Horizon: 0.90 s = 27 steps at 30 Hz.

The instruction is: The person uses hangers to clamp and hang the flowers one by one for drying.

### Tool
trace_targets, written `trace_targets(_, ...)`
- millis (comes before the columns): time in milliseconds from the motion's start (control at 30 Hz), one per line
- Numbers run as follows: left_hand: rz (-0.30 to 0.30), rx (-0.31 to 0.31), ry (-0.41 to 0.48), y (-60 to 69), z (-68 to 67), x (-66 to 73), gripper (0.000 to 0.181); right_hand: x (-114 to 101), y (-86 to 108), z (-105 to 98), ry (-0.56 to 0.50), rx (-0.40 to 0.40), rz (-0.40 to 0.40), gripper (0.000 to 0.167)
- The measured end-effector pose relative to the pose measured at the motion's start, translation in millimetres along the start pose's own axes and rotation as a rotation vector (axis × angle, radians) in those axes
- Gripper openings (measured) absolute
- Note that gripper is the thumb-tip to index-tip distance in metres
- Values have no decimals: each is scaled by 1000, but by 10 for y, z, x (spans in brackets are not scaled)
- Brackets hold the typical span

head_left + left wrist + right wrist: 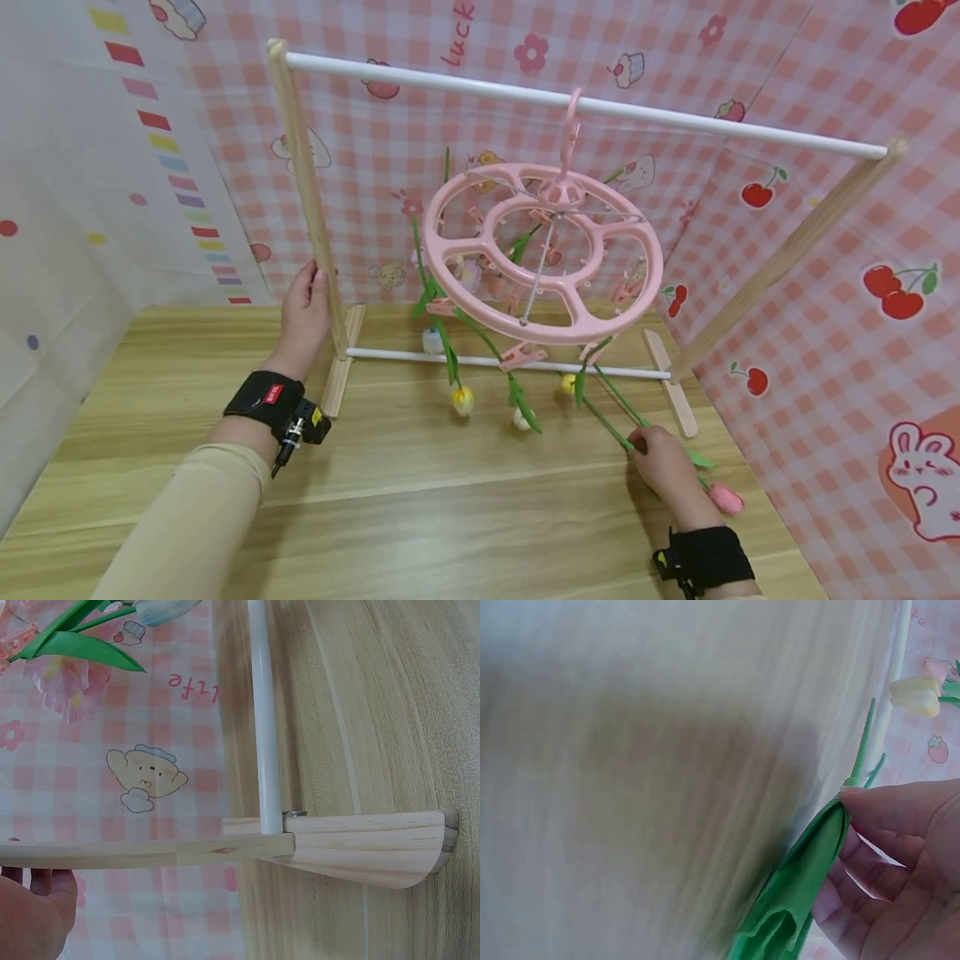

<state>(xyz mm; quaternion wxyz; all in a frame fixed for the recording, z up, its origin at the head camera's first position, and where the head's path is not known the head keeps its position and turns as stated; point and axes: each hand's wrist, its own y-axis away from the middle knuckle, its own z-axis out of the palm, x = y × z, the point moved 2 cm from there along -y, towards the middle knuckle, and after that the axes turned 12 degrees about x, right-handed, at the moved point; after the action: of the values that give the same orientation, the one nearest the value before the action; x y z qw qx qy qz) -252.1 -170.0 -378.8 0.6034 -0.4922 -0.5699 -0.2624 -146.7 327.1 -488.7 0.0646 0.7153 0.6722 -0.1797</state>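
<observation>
My left hand [305,304] holds the left wooden post [306,179] of a rack, its fingers reaching behind the wood in the left wrist view. A pink round clip hanger [543,325] hangs by its hook from the rack's white top bar [450,81]. Several artificial tulips, among them a yellow tulip [462,402] and a white tulip [523,418], dangle from its clips. Low at the right, my right hand [663,458] pinches the green stem of a pink tulip [725,498]. Its folded leaf [802,862] shows in the right wrist view.
The rack's right post [787,250] leans beside a patterned cloth wall [832,350]. A lower white bar [487,361] joins the wooden feet, including the right foot [678,404]. All stand on a wood-grain table [450,517].
</observation>
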Motion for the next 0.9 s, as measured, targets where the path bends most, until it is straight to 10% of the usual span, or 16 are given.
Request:
trace_targets(267, -14, 17, 1, -109, 38, -293, 46, 24, -4, -73, -18, -10, 22, 15)
trace_targets(567, -24, -5, 6, 43, 6, 24, 44, 82, -3, -129, 8, -4, 27, 24)
trace_targets(900, -38, 23, 5, 68, 3, 50, 44, 85, 3, -187, 43, -88, 90, 18)
